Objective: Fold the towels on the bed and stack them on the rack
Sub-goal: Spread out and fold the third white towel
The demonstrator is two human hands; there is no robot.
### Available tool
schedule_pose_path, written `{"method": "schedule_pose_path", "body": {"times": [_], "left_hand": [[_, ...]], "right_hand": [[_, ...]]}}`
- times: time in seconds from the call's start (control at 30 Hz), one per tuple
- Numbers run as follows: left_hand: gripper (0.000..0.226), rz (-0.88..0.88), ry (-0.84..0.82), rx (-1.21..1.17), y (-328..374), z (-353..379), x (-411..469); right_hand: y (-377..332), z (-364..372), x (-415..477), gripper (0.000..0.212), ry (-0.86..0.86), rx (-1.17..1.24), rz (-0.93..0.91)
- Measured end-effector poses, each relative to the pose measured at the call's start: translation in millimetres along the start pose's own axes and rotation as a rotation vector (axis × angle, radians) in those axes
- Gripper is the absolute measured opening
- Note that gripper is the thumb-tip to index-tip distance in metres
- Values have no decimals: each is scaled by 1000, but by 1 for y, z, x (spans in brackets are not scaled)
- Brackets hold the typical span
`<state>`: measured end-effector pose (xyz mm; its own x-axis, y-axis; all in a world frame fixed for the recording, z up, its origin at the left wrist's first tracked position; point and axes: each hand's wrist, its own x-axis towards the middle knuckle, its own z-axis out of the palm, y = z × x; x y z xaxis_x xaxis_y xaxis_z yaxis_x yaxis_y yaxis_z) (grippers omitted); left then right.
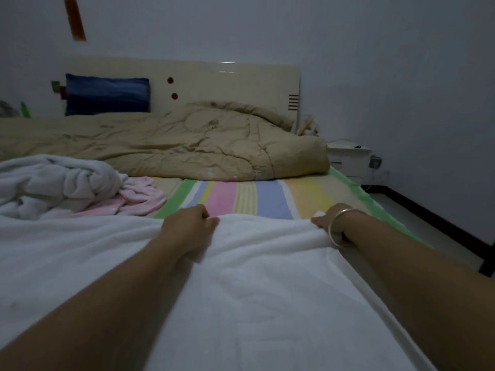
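Left hand (191,227) is curled into a fist on the far edge of the big white towel (254,277), fingers tucked down into the cloth and bunching it up a bit. Right hand (328,224) has got the same edge at the far right corner, fingers wrapped round a fold of it (most of them are buried in the fabric, so I can't tell exactly how they sit). There's a thin bracelet (336,226) on that wrist. Both arms are stretched out straight over the towel, which lies spread across the near part of the bed and covers most of the lower view.

Beyond it you can see the striped sheet (257,196), pastel bands running away from the camera. Off to the left sits a crumpled white towel (53,180) with a pink towel (139,200) scrunched up against its right side, touching it. Further back a tan quilt (187,143) is rumpled across the bed, and a blue pillow (107,95) leans on the cream headboard (227,84). Small white nightstand (348,156) stands at the right of the bed.
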<state>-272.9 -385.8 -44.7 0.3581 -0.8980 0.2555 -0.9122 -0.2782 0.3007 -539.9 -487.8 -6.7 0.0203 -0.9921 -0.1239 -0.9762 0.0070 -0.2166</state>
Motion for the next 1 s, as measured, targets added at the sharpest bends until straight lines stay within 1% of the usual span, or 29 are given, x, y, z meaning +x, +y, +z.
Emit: {"method": "schedule_pose_path", "body": {"times": [0.07, 0.17, 0.2, 0.3, 0.33, 0.4, 0.47, 0.53, 0.57, 0.6, 0.67, 0.73, 0.8, 0.87, 0.93, 1.0], "left_hand": [[21, 38, -139, -3, -5, -18, 12], [22, 47, -243, 14, -2, -35, 22], [24, 57, -252, 29, 0, -35, 22], [30, 108, -247, 120, 6, -30, 24], [30, 117, -231, 119, 7, -29, 24], [30, 117, -186, -13, 6, -27, 24], [29, 122, -140, -172, 8, -24, 21], [26, 163, -141, -216, 15, -18, 19], [24, 190, -147, -224, 19, -15, 18], [22, 215, -151, -230, 23, -12, 19], [19, 232, -174, -216, 31, -8, 22], [24, 200, -196, -181, 35, -6, 25], [29, 186, -112, -134, 39, -7, 30], [28, 202, 55, -65, 44, -7, 32], [20, 224, 177, 15, 44, 0, 32], [13, 251, 234, 145, 36, 17, 29]], "right_hand": [[-4, -15, -7, 58, -81, 11, -4], [-4, -22, -9, 51, -227, -3, -43], [-4, -19, -8, 49, -250, 10, -52], [-1, -13, -11, 49, -194, 82, -66], [1, -14, -13, 47, -205, 92, -83], [4, -16, -15, 44, -245, 137, -114], [10, -15, -11, 50, -195, 284, -82], [18, -11, -1, 66, -38, 413, -7], [22, -8, 4, 68, 1, 452, 9], [23, -6, 8, 67, 27, 493, 3], [28, -4, 16, 61, 28, 657, 30], [32, -6, 22, 56, 26, 768, 78], [33, -12, 27, 55, 30, 862, 92], [31, -16, 35, 63, 29, 893, 72], [27, -12, 37, 66, 15, 848, 70], [29, 4, 39, 69, -11, 769, 110]]}}
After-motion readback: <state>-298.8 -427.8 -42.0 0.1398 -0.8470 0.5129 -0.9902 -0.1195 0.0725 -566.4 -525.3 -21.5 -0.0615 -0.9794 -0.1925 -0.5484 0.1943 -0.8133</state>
